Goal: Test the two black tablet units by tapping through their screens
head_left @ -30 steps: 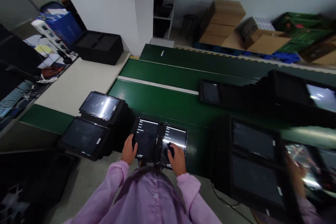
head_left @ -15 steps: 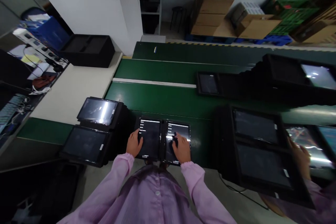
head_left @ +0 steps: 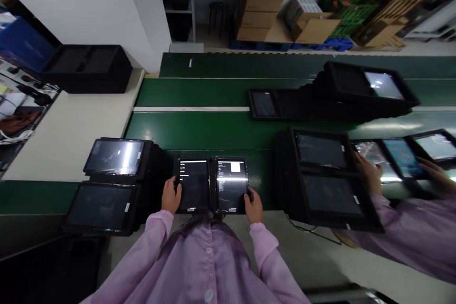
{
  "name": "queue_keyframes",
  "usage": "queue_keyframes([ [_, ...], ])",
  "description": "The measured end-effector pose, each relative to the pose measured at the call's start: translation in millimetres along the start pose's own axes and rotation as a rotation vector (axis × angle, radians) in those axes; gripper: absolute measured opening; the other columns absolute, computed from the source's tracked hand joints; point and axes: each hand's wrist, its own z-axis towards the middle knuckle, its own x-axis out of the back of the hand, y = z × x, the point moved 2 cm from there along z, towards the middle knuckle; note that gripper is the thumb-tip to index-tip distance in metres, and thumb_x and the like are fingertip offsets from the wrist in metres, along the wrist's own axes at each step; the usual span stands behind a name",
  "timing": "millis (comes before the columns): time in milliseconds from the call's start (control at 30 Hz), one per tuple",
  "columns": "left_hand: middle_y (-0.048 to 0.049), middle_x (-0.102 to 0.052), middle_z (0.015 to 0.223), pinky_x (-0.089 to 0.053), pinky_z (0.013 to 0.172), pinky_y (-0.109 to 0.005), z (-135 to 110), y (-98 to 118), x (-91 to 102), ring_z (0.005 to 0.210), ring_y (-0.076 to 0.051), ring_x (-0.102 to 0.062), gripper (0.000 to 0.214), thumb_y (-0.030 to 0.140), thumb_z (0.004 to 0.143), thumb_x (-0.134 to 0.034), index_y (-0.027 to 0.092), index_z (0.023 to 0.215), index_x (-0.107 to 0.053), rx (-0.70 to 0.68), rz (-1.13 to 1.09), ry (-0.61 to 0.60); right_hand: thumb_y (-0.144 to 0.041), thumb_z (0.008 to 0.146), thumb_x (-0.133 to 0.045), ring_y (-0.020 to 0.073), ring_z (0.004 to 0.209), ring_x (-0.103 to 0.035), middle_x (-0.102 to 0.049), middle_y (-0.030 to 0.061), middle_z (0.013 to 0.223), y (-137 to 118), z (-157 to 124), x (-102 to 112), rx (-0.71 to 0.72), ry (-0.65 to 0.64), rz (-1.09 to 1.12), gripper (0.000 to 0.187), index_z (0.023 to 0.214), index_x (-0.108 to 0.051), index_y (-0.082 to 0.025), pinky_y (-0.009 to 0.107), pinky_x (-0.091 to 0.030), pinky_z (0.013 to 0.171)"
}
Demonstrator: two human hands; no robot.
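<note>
Two lit tablets lie side by side on the green bench in front of me. My left hand [head_left: 171, 197] grips the left edge of the left tablet [head_left: 193, 184], thumb on its frame. My right hand [head_left: 253, 205] holds the lower right corner of the right tablet [head_left: 231, 183], fingers curled round the edge. Both screens show white text on dark. My pink sleeves reach up from below.
Stacks of black foam trays with dark tablets stand at my left [head_left: 113, 157] and right [head_left: 320, 171]. Another person in pink [head_left: 409, 228] touches lit tablets [head_left: 399, 156] at the right. More trays [head_left: 356, 86] sit across the green conveyor [head_left: 199, 123]. Cardboard boxes [head_left: 261, 7] stand at the back.
My right hand slid off the right tablet's screen to its lower right corner. My left hand stayed at the left tablet's edge. The view swung right, showing the other person's hands.
</note>
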Motion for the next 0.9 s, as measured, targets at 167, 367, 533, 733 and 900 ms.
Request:
queue_keyframes([
  [167, -0.0118, -0.059, 0.103, -0.052, 0.087, -0.043, -16, -19, -4.8, 0.086, -0.023, -0.06, 0.042, 0.038, 0.089, -0.044, 0.014, 0.118, -0.061, 0.133, -0.082, -0.051, -0.049, 0.077, -0.051, 0.029, 0.111, -0.059, -0.066, 0.0162, 0.118, -2, 1, 0, -0.09, 0.031, 0.1, 0.054, 0.113, -0.066, -0.012, 0.044, -0.043, 0.1],
  [367, -0.012, -0.06, 0.104, -0.05, 0.092, -0.043, -15, -24, -5.8, 0.094, -0.023, -0.06, 0.04, 0.034, 0.088, -0.043, 0.014, 0.116, -0.063, 0.121, -0.14, -0.056, -0.047, 0.077, -0.046, 0.0267, 0.109, -0.061, -0.069, 0.0149, 0.116, 1, 4, 1, -0.103, 0.062, 0.119, 0.052, 0.111, -0.068, -0.013, 0.041, -0.045, 0.098],
  [533, -0.0103, -0.06, 0.1, -0.051, 0.089, -0.042, -15, -24, -5.4, 0.088, -0.022, -0.06, 0.036, 0.031, 0.087, -0.045, 0.016, 0.114, -0.064, 0.13, -0.167, -0.055, -0.046, 0.075, -0.045, 0.0273, 0.107, -0.062, -0.07, 0.0151, 0.113, 2, 4, 2, -0.096, 0.076, 0.122, 0.053, 0.108, -0.07, -0.012, 0.043, -0.045, 0.097],
  [733, -0.0089, -0.061, 0.098, -0.051, 0.089, -0.04, -22, -22, -6.4, 0.09, -0.02, -0.061, 0.032, 0.024, 0.087, -0.046, 0.018, 0.111, -0.065, 0.123, -0.192, -0.035, -0.052, 0.07, -0.054, 0.0283, 0.102, -0.062, -0.068, 0.0174, 0.114, 2, -1, 3, -0.113, 0.051, 0.136, 0.06, 0.113, -0.066, -0.011, 0.044, -0.047, 0.095],
  [900, -0.0091, -0.06, 0.099, -0.052, 0.087, -0.039, -25, -23, -7.2, 0.089, -0.02, -0.061, 0.032, 0.024, 0.087, -0.046, 0.018, 0.113, -0.065, 0.121, -0.177, -0.027, -0.056, 0.068, -0.062, 0.0296, 0.107, -0.06, -0.065, 0.017, 0.119, -1, -6, 3, -0.124, 0.031, 0.11, 0.067, 0.117, -0.064, -0.011, 0.045, -0.044, 0.099],
])
